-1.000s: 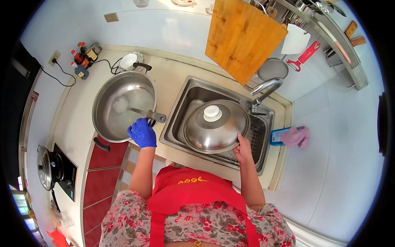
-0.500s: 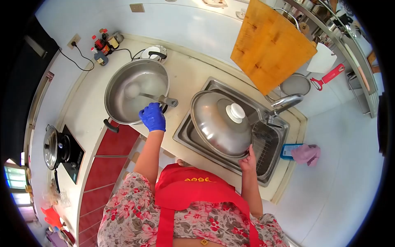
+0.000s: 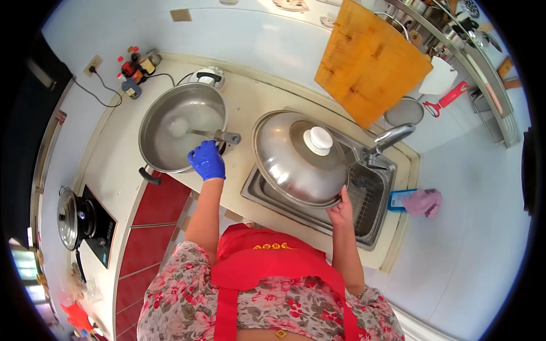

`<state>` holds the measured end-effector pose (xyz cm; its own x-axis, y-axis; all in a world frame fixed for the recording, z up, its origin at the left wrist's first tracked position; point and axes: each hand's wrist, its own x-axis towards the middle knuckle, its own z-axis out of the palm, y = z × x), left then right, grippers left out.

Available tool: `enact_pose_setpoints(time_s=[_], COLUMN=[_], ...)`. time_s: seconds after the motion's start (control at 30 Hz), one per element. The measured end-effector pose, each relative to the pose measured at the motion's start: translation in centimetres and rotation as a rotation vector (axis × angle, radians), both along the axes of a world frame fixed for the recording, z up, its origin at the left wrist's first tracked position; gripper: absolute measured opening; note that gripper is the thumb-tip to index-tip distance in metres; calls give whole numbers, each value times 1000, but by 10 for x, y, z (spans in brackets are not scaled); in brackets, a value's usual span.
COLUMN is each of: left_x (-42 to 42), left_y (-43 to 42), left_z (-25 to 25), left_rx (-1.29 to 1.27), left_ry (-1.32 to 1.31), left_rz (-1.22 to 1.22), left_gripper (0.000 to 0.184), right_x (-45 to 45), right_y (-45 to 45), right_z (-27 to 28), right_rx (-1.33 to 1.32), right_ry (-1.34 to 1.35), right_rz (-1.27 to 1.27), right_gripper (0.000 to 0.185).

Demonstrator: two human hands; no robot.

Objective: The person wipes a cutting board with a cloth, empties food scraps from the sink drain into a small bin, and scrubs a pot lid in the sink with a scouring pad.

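Observation:
My left hand (image 3: 207,160), in a blue glove, is closed at the near rim of a large steel pot (image 3: 151,128). A ladle (image 3: 230,138) has its bowl in the pot's cloudy liquid and its handle across the rim, right beside my gloved fingertips. What those fingers grip is hidden. My bare right hand (image 3: 341,211) grips the lower right edge of a big domed pot lid (image 3: 284,162) with a white knob. The lid is tilted over the left part of the steel sink (image 3: 369,230).
A faucet (image 3: 392,136) reaches over the sink. Behind stands a wooden cutting board (image 3: 372,62), with a strainer (image 3: 405,112) and red peeler (image 3: 452,98) hanging nearby. Sauce bottles (image 3: 131,74) fill the back left corner. A lidded pan (image 3: 69,219) sits by a black cooktop (image 3: 102,230).
The lid has shifted slightly up and left in my right hand, and looks larger. My left hand stays by the pot rim and the ladle. The whole view has shifted slightly.

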<state>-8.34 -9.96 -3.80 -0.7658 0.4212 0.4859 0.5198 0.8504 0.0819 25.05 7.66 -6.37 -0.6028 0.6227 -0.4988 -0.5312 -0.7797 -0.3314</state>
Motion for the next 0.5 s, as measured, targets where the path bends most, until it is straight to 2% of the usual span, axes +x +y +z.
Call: enact_pose_setpoints(time_s=[0.3, 0.33, 0.37, 0.47, 0.5], left_x=[-22, -23, -23, -7, 0], left_y=[3, 2, 1, -1, -5], left_z=[-3, -4, -5, 1, -3], left_rx=[-20, -23, 13, 95, 215], left_ry=[-38, -37, 2, -19, 62], left_rz=[45, 32, -1, -51, -59], left_gripper=[12, 12, 14, 23, 26], right_x=[31, 33, 35, 39, 34], right_y=[2, 3, 3, 8, 6], right_z=[5, 9, 14, 23, 31], right_rx=[261, 289, 315, 400, 397], right_ry=[-148, -274, -400, -376, -378], right_rz=[72, 77, 84, 116, 112], right_gripper=[21, 22, 24, 17, 17])
